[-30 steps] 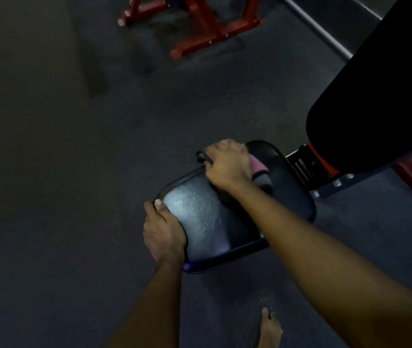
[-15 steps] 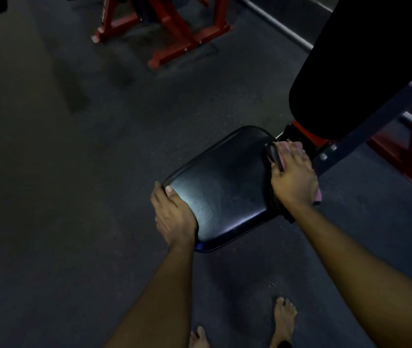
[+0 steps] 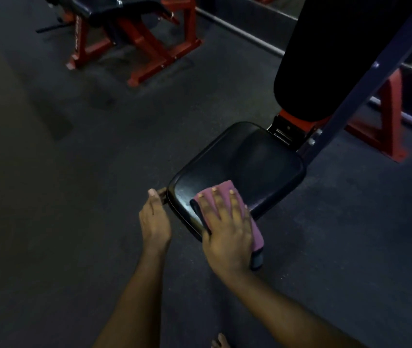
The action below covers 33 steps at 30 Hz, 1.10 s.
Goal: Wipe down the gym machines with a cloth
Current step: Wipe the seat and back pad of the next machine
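A black padded seat (image 3: 247,162) of a gym machine sits low in the middle of the view. My right hand (image 3: 227,229) lies flat with spread fingers on a pink cloth (image 3: 221,190) with a dark edge, pressing it onto the seat's near corner. The cloth's near end hangs off the pad. My left hand (image 3: 153,219) rests against the seat's left edge, thumb up along the rim; its fingers are hidden beneath. The machine's tall black back pad (image 3: 325,59) rises at the upper right.
A dark blue frame bar (image 3: 360,89) slants down to the seat, with red frame legs (image 3: 388,116) behind it. Another red-framed machine (image 3: 134,43) stands at the top left. Grey rubber floor lies all around. A bare foot (image 3: 221,342) shows at the bottom edge.
My right hand has dragged the cloth from the seat's far right edge to its near corner and now lies flat on it. The left hand slid slightly along the left rim.
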Each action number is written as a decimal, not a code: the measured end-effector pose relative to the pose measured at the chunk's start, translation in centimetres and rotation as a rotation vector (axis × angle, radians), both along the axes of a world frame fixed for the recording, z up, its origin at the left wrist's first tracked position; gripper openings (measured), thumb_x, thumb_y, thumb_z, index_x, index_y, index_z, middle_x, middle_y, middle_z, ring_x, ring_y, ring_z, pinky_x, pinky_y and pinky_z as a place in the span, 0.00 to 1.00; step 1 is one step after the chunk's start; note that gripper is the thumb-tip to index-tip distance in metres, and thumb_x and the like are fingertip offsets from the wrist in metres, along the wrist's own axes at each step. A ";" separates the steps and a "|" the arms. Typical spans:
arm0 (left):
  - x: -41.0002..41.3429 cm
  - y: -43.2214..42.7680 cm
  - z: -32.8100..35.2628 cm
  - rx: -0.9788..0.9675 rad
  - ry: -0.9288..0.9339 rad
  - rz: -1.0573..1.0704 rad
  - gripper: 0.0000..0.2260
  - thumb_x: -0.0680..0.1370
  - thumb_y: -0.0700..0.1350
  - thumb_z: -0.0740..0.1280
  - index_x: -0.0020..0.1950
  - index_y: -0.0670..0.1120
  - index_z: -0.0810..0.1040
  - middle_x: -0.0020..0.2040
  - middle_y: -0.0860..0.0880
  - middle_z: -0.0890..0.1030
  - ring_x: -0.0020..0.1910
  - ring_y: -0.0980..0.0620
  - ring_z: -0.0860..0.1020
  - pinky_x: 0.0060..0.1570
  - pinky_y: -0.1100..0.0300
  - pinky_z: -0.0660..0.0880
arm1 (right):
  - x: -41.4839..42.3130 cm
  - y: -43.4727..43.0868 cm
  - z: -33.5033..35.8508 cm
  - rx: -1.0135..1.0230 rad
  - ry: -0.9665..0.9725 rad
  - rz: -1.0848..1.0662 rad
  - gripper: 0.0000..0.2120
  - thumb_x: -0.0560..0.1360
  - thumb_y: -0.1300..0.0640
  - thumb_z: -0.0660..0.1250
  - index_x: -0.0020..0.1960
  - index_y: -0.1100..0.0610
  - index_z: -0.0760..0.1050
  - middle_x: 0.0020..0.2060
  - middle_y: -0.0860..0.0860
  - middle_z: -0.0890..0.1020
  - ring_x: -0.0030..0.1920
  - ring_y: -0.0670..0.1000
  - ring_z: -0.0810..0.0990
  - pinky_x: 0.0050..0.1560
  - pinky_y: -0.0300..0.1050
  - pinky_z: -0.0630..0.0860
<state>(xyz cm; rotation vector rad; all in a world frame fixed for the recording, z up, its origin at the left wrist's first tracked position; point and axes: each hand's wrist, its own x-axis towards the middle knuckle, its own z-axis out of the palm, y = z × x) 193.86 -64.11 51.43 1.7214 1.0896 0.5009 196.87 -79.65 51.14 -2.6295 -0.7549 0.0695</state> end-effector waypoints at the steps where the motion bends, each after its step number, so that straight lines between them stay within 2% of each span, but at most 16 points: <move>1: 0.1 0.3 0.0 0.008 0.008 -0.010 0.26 0.87 0.54 0.47 0.60 0.44 0.83 0.58 0.47 0.83 0.61 0.49 0.79 0.62 0.58 0.69 | 1.2 0.1 0.1 0.007 0.009 0.026 0.36 0.74 0.50 0.67 0.80 0.43 0.60 0.81 0.48 0.61 0.81 0.58 0.55 0.78 0.64 0.58; 3: 0.0 0.6 0.1 0.024 0.011 -0.045 0.26 0.87 0.54 0.47 0.62 0.42 0.82 0.59 0.46 0.83 0.61 0.49 0.79 0.62 0.59 0.69 | 4.7 0.7 0.4 0.002 0.016 0.064 0.33 0.77 0.50 0.66 0.80 0.41 0.59 0.81 0.49 0.60 0.81 0.59 0.54 0.79 0.63 0.56; 5: -0.5 1.1 -0.2 0.010 0.018 -0.093 0.27 0.87 0.57 0.47 0.64 0.45 0.82 0.60 0.47 0.83 0.63 0.50 0.79 0.66 0.56 0.69 | 9.3 2.4 0.6 -0.049 0.034 0.029 0.30 0.79 0.50 0.64 0.79 0.41 0.60 0.81 0.50 0.59 0.81 0.60 0.54 0.78 0.65 0.55; 9: -2.0 3.1 -1.0 -0.103 0.047 -0.237 0.33 0.78 0.74 0.46 0.64 0.57 0.80 0.63 0.53 0.82 0.65 0.53 0.78 0.72 0.46 0.68 | 16.3 6.8 1.3 -0.111 0.142 -0.126 0.26 0.80 0.49 0.62 0.77 0.42 0.63 0.81 0.50 0.60 0.80 0.62 0.56 0.75 0.64 0.59; 11: -2.7 4.1 -1.0 -0.101 0.065 -0.249 0.34 0.77 0.75 0.46 0.64 0.56 0.80 0.63 0.52 0.81 0.65 0.53 0.78 0.71 0.45 0.69 | 15.0 8.3 2.0 -0.145 0.113 -0.109 0.26 0.79 0.50 0.63 0.76 0.43 0.65 0.79 0.52 0.62 0.78 0.62 0.58 0.74 0.62 0.62; 14: -3.0 4.6 -0.3 -0.049 -0.006 -0.162 0.33 0.78 0.71 0.48 0.64 0.50 0.79 0.58 0.48 0.83 0.59 0.50 0.81 0.66 0.44 0.74 | 7.7 8.8 2.9 -0.172 0.018 0.064 0.28 0.80 0.51 0.63 0.79 0.46 0.60 0.80 0.53 0.60 0.79 0.62 0.56 0.74 0.60 0.65; 16: -2.7 4.5 0.2 -0.016 -0.019 -0.116 0.34 0.78 0.69 0.49 0.65 0.45 0.79 0.58 0.45 0.83 0.57 0.47 0.81 0.65 0.41 0.75 | 3.8 7.9 2.8 -0.107 -0.003 0.125 0.31 0.79 0.52 0.65 0.80 0.46 0.59 0.81 0.53 0.59 0.80 0.63 0.54 0.76 0.62 0.61; 19: -1.4 3.7 0.8 0.012 0.003 -0.124 0.29 0.84 0.62 0.50 0.67 0.41 0.78 0.62 0.43 0.81 0.62 0.45 0.79 0.67 0.40 0.73 | 0.5 4.6 1.3 -0.050 -0.023 0.082 0.36 0.76 0.53 0.69 0.81 0.46 0.60 0.81 0.52 0.59 0.81 0.60 0.54 0.78 0.64 0.59; 21: 0.3 3.0 1.7 0.046 0.048 -0.190 0.27 0.85 0.60 0.49 0.71 0.43 0.75 0.68 0.44 0.78 0.67 0.46 0.75 0.71 0.43 0.69 | -0.6 2.5 0.1 0.012 -0.006 -0.066 0.37 0.74 0.52 0.69 0.80 0.44 0.60 0.82 0.49 0.59 0.82 0.58 0.54 0.78 0.65 0.57; 24: 3.5 2.5 2.6 0.053 0.136 -0.345 0.26 0.86 0.58 0.49 0.77 0.45 0.69 0.76 0.46 0.69 0.75 0.49 0.67 0.76 0.52 0.61 | -1.7 2.1 -0.9 0.202 0.097 -0.477 0.36 0.75 0.50 0.66 0.81 0.40 0.59 0.83 0.46 0.52 0.83 0.57 0.47 0.76 0.72 0.51; 27: 6.1 2.2 1.9 0.064 0.289 -0.443 0.26 0.87 0.57 0.47 0.79 0.45 0.65 0.78 0.45 0.66 0.78 0.45 0.63 0.75 0.53 0.58 | -3.0 4.0 -0.9 0.395 0.177 -0.794 0.34 0.79 0.49 0.66 0.81 0.42 0.59 0.83 0.47 0.48 0.83 0.59 0.44 0.73 0.76 0.56; 30: 6.5 1.9 0.1 0.199 0.372 -0.439 0.22 0.87 0.54 0.49 0.73 0.44 0.70 0.72 0.41 0.72 0.72 0.39 0.68 0.71 0.46 0.63 | -2.4 4.4 -1.7 0.606 0.188 -0.974 0.30 0.81 0.50 0.66 0.81 0.46 0.61 0.83 0.52 0.51 0.81 0.62 0.52 0.74 0.66 0.61; 33: 6.2 1.6 -1.0 0.282 0.352 -0.411 0.19 0.87 0.53 0.50 0.69 0.44 0.71 0.67 0.41 0.74 0.67 0.40 0.70 0.67 0.46 0.65 | 1.2 2.8 -2.4 0.767 0.231 -1.074 0.29 0.82 0.50 0.65 0.81 0.45 0.61 0.82 0.55 0.56 0.77 0.63 0.64 0.72 0.60 0.69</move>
